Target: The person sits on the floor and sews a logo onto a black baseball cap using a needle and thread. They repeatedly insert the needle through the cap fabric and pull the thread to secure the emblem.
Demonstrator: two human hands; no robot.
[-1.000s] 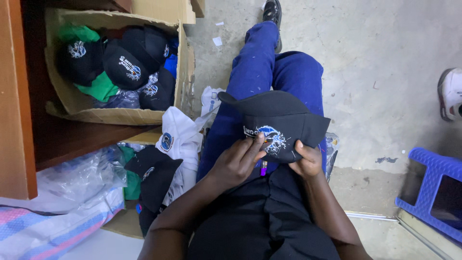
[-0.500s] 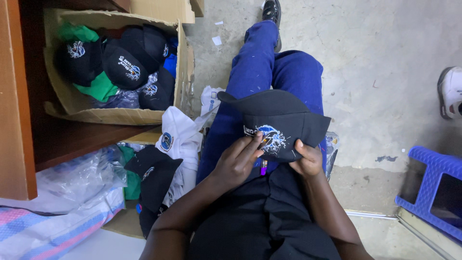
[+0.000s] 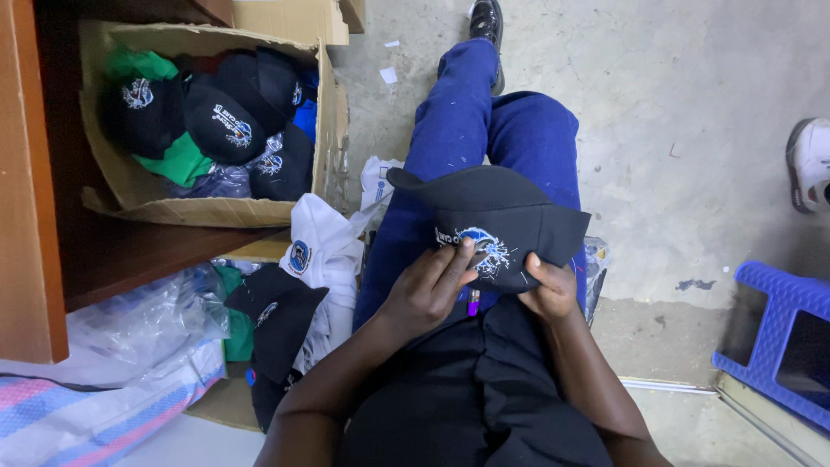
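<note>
Bare grey concrete floor all round, speckled with paper scraps. Seated over it, legs in blue work trousers stretched forward, with a black fabric cap bearing blue-and-white embroidery resting across the lap. Left hand laid on the cap's front, fingers spread over the embroidered patch — pressing or picking at the stitching, by the look of it. Right hand pinching the cap's lower edge, thumb on top. Seemingly at the checking or thread-trimming step on this one cap; no tool visible in either hand. Next move likely calling for a fine fingertip grip, cap held taut between both hands.

Hemmed in on the left: open brown cardboard box of dark caps against a wooden cabinet side, plus a loose heap of white and black caps just beside the left thigh. More open on the right — floor only, until the blue plastic stool at the edge.
</note>
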